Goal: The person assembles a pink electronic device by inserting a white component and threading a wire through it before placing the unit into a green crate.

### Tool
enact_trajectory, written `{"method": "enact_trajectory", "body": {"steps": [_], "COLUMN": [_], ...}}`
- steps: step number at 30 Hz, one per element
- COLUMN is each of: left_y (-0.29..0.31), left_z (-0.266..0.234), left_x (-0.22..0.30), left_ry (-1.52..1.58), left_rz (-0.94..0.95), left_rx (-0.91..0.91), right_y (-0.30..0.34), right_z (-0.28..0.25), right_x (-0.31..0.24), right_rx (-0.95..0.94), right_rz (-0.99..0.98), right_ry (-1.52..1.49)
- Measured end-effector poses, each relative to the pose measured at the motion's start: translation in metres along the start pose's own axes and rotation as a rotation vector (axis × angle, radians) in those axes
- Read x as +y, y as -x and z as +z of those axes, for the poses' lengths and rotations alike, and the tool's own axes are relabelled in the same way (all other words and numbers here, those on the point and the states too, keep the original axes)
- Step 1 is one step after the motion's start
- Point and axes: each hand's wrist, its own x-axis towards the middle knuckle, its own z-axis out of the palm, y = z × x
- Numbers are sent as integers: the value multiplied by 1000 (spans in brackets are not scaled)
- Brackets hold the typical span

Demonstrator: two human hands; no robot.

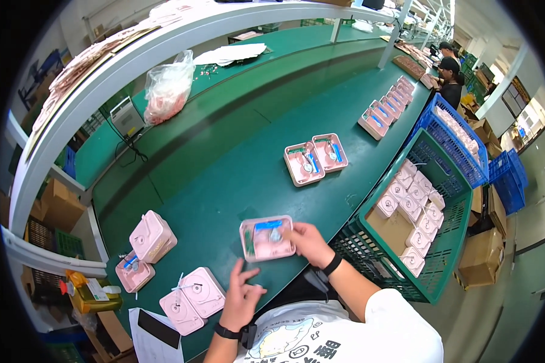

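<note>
A pink square plastic housing is in front of me at the near side of the green workbench, its open side up. Inside it show a blue block, a small green circuit board and a round silvery part. My right hand grips its right wall, thumb toward the inside. Just below its lower left corner is my left hand, fingers apart, with no object I can make out in it. To the left lie two pink housings with round dials facing up. Further left, a closed housing rests partly over an open one.
Two open housings stand further up the bench, with a row of more beyond. On the right, a green crate holds several pink housings beside a blue crate. A dark phone lies on paper; a yellow bottle stands left.
</note>
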Motion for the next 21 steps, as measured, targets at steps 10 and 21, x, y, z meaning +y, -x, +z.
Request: {"method": "enact_trajectory", "body": {"steps": [10, 21], "left_y": [-5, -9], "left_z": [-7, -9], "left_x": [-5, -2], "left_ry": [-450, -460], "left_rz": [172, 163], "left_rx": [-173, -193], "right_y": [-70, -48], "right_z": [-13, 16], "right_x": [-15, -30], "right_rx": [153, 708], "right_rz": [-272, -707], "right_ry": [-826, 721]}}
